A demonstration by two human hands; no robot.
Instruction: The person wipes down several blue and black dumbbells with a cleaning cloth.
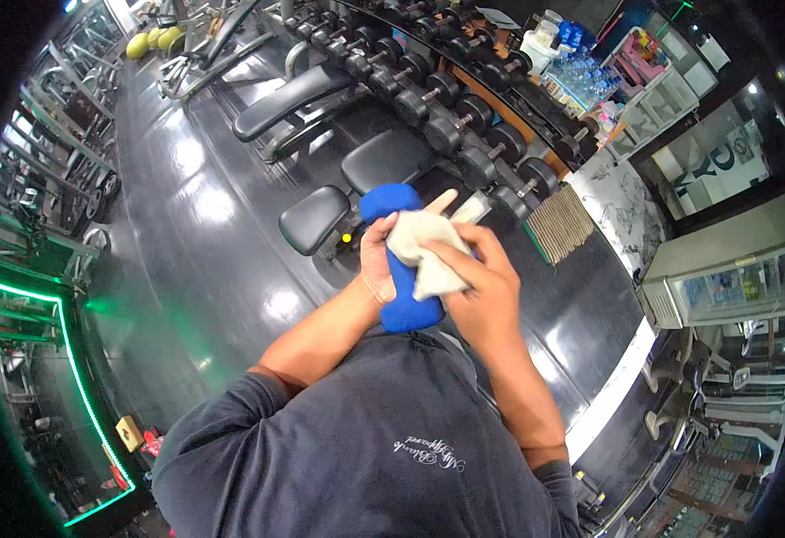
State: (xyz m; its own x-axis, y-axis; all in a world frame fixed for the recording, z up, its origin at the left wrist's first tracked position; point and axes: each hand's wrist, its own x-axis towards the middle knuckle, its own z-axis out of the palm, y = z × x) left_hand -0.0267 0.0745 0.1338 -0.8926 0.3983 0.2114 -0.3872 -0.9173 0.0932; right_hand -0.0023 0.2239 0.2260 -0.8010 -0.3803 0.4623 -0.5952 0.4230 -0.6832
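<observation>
A blue dumbbell [412, 309] is held up in front of my chest, tilted so one head is near my shirt and the other points away. My left hand [376, 260] is wrapped round its handle from the left side. Pressed against the handle is a pale cream cloth [428, 247], bunched up with one corner hanging down. My right hand [487, 287] grips that cloth from the right, fingers over its top. The cloth and fingers hide most of the handle.
Beyond my hands stand a black padded bench [294, 100] and a smaller padded seat [314, 220]. A rack of black dumbbells [442, 130] runs along the far side. A glass-door fridge [738, 278] is at right, a green-lit frame [65, 332] at left.
</observation>
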